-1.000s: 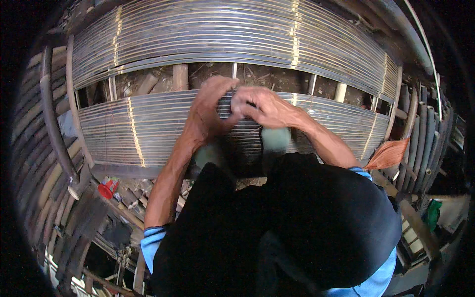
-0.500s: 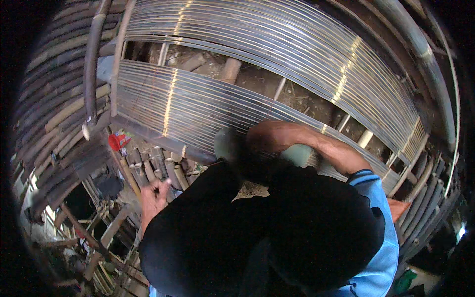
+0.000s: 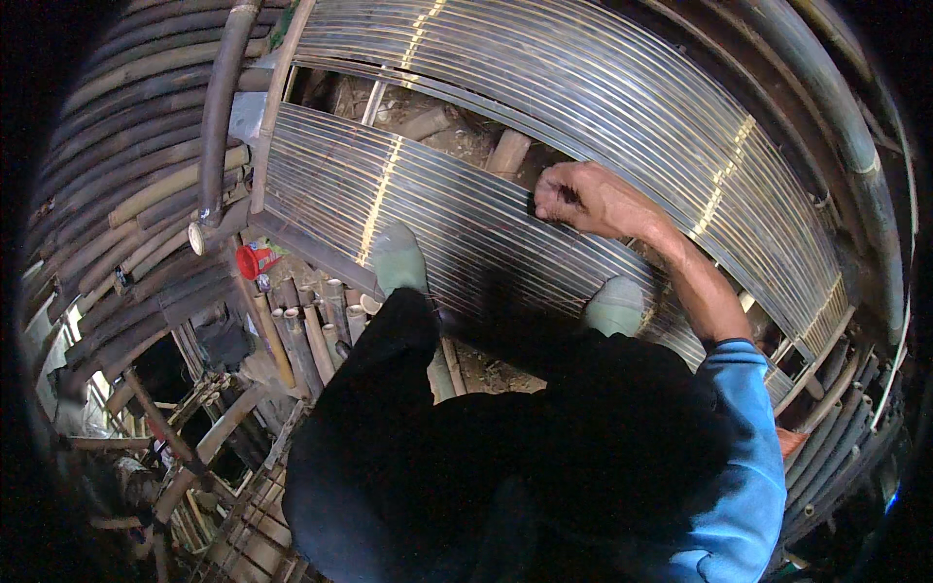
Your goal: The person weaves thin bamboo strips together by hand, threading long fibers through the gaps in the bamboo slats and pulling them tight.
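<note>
Since half a second before, the right hand point(image 3: 593, 199) had moved from near the knees out over the slats, the left hand had gone from view, and the feet showed farther apart. The right hand was above the far edge of the near panel point(image 3: 321, 155), beside the gap; whether it touched the slats, I could not tell. Its fingers were curled and narrow, and I could not tell if something thin was pinched in them. The near panel lay between the feet and the far panel point(image 3: 573, 78). Pale bands point(image 3: 384, 185) crossed its slats, probably to keep them evenly spaced, and the side rail point(image 3: 272, 131) ran along the ends, perhaps for supporting them. The left foot point(image 3: 400, 260) and the right foot point(image 3: 614, 306), both in pale socks, were placed on the near panel, which seemed to give a steady base for the reach. Cut poles point(image 3: 316, 335) stood close together beyond the front edge, near a red container point(image 3: 255, 260), perhaps grouped to save space.
</note>
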### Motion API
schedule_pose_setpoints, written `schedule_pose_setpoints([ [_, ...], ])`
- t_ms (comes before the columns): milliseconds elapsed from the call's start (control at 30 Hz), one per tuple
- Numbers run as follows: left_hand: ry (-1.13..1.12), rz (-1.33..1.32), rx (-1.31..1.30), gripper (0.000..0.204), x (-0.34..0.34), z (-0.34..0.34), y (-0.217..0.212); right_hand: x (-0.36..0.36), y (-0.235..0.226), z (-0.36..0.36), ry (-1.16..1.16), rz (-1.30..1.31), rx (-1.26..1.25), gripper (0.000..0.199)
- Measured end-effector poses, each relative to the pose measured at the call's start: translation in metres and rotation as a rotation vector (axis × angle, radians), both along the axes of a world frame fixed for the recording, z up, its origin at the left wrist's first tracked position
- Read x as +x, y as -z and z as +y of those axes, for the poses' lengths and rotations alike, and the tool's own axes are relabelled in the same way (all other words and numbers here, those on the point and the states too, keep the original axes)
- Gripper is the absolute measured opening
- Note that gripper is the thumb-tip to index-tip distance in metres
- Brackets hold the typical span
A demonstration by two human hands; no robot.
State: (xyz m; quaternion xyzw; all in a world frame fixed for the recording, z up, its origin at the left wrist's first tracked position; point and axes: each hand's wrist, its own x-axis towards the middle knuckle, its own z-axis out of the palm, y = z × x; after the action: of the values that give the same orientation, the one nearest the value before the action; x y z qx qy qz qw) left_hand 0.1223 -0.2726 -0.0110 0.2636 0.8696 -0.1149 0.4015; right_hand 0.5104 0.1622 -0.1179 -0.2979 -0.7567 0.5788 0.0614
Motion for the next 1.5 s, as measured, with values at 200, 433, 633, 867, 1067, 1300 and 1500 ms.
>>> schedule_pose_setpoints([
  [200, 0.386, 0.071, 0.782, 0.020, -0.048, 0.251, 0.078, -0.014, -0.044, 0.016, 0.052, -0.206, 0.160, 0.020],
  [433, 0.523, -0.152, 1.057, 0.042, -0.078, 0.409, 0.133, 0.018, -0.115, 0.035, 0.212, -0.472, 0.336, 0.023],
  [633, 0.646, -0.059, 1.318, 0.041, -0.079, 0.406, 0.176, -0.004, -0.162, 0.046, 0.294, -0.616, 0.280, 0.018],
  [867, 0.543, -0.503, 1.640, 0.010, -0.010, 0.409, 0.189, -0.069, -0.212, 0.081, -0.147, -0.729, 0.387, 0.016],
  [1067, 0.694, -0.834, 1.137, 0.015, 0.028, 0.349, 0.097, -0.136, -0.097, 0.110, -0.283, -0.406, 0.473, 0.025],
  [1300, 0.434, 0.253, 1.276, 0.037, -0.077, 0.386, 0.173, -0.249, 0.031, 0.045, 0.152, -0.490, -0.142, 0.079],
  [1500, 0.460, 0.149, 1.256, 0.043, -0.094, 0.383, 0.188, -0.279, 0.065, 0.018, 0.589, -0.035, 0.285, 0.048],
])
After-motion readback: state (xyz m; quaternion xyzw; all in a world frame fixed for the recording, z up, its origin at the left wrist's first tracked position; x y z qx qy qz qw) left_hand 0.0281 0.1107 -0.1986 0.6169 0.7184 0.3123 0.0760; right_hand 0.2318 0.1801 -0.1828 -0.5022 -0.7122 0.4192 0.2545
